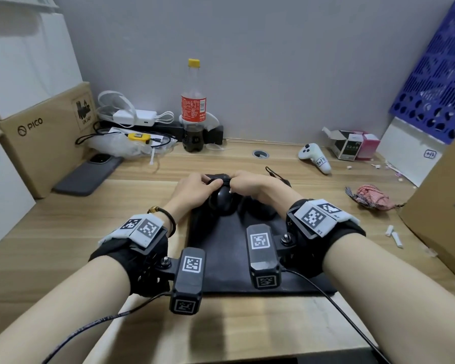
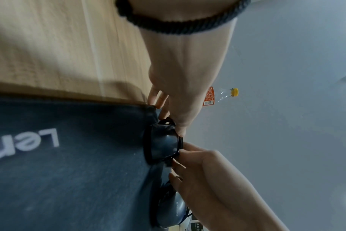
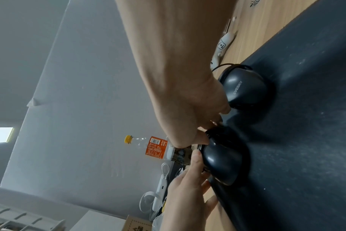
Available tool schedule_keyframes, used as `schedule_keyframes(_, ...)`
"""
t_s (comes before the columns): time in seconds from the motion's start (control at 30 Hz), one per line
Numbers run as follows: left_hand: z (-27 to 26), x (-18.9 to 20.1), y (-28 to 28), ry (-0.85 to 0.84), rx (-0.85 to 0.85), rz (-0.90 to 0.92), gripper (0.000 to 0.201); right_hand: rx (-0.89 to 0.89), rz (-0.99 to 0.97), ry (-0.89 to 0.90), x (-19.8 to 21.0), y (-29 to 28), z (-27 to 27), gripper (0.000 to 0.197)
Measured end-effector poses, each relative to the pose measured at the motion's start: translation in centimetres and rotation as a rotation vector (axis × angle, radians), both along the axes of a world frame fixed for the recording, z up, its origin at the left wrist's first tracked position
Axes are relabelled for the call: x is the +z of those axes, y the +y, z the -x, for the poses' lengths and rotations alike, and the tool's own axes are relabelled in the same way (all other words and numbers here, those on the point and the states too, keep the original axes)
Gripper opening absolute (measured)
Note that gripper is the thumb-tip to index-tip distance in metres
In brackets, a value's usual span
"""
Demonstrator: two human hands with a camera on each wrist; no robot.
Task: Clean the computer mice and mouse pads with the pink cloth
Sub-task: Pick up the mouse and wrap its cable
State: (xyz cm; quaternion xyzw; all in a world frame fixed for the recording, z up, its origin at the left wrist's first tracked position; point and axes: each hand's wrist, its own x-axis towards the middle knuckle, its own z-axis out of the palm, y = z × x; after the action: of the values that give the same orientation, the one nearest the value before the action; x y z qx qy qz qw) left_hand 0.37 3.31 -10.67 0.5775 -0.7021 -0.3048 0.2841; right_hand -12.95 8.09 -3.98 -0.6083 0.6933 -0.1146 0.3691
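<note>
A black mouse pad [image 1: 221,258] [image 2: 69,171] [image 3: 306,140] lies on the wooden desk with two dark mice at its far end. The left mouse [image 1: 222,203] [image 2: 162,143] [image 3: 221,157] has its black cable wound round its front. My left hand [image 1: 208,183] [image 2: 168,120] [image 3: 196,157] and right hand [image 1: 234,179] [image 2: 180,157] [image 3: 205,132] both pinch that cable. The second mouse [image 1: 260,211] [image 2: 172,214] [image 3: 245,87] sits just right of it, untouched. The crumpled pink cloth [image 1: 371,197] lies on the desk far to the right, clear of both hands.
A cola bottle [image 1: 193,109] stands behind the pad, with chargers and cables [image 1: 134,115] to its left. A phone [image 1: 90,174] lies at the left, against a cardboard box [image 1: 45,137]. A white controller [image 1: 315,156], small boxes [image 1: 352,144] and another cardboard box [image 1: 441,206] are on the right.
</note>
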Motion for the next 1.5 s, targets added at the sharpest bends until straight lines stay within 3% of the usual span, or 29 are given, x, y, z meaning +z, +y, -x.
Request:
schedule_keyframes(0.07, 0.2, 0.2, 0.3, -0.010, 0.000, 0.010, 0.031, -0.001, -0.022, -0.014, 0.2, 0.3, 0.0, 0.036)
schedule_keyframes(0.27, 0.3, 0.8, 0.8, -0.036, 0.009, 0.007, 0.041, -0.074, 0.035, -0.044, 0.8, 0.4, 0.4, 0.022)
schedule_keyframes(0.4, 0.2, 0.9, 1.1, -0.043, 0.008, 0.006, 0.041, -0.096, 0.023, -0.096, 0.7, 0.1, 0.6, 0.027)
schedule_keyframes(0.5, 0.4, 0.9, 1.6, 0.037, 0.010, -0.007, 0.037, -0.136, 0.031, -0.115, 0.5, 0.1, 0.7, 0.019)
schedule_keyframes(0.63, 0.1, 0.9, 2.2, 0.115, -0.007, -0.037, 0.034, -0.150, 0.058, -0.115, 0.0, 0.5, 0.8, 0.035)
schedule_keyframes(0.87, -0.6, 1.6, 3.3, 0.063, -0.112, -0.022, 0.044, -0.082, 0.093, -0.090, 0.1, 1.6, 1.3, 0.038)
schedule_keyframes(1.07, -0.2, 2.5, 1.5, 0.031, -0.195, 0.075, 0.021, -0.007, 0.239, -0.027, -0.8, -1.4, 2.1, 0.023)
schedule_keyframes(1.17, 0.1, 2.9, -0.8, 0.095, -0.353, -0.022, 0.008, 0.005, 0.298, -0.044, -2.4, -4.3, 2.3, 0.014)
schedule_keyframes(1.27, -0.2, 3.8, -2.5, 0.050, -0.511, -0.156, 0.006, 0.034, 0.299, -0.024, -3.8, -6.5, 2.3, 0.010)
schedule_keyframes(1.5, -0.3, 5.3, -3.4, -0.023, -0.530, -0.336, 0.007, 0.204, 0.022, 0.132, -1.0, -8.1, 2.7, 0.023)
